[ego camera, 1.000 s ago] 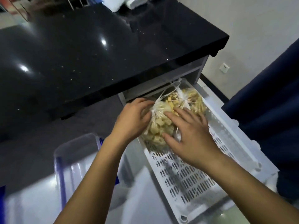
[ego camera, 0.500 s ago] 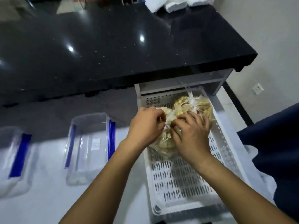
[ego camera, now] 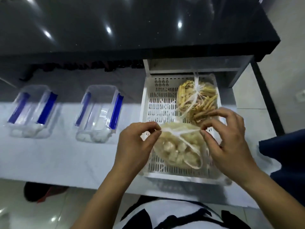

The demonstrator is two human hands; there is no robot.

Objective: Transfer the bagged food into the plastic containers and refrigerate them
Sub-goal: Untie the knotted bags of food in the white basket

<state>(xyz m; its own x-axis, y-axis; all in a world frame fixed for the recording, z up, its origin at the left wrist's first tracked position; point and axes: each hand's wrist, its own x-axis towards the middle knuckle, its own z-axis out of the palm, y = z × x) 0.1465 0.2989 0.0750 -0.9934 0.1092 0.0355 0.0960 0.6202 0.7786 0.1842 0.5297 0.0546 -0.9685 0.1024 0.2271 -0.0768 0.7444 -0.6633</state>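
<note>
Near bag (ego camera: 177, 149) of pale chunks in white basket (ego camera: 146, 103), right end of desk (ego camera: 66, 154). My left hand (ego camera: 135, 144) and right hand (ego camera: 226, 141) each pinching knot tails, pulling apart. Work knot loose, don't tear film. Keep bag low in basket. Empty containers (ego camera: 97, 113) wait left.

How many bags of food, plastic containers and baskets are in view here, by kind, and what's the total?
Bags of food: 2, near bag, far bag
Plastic containers: 2, left container, right container
White basket: 1
Total: 5
</note>
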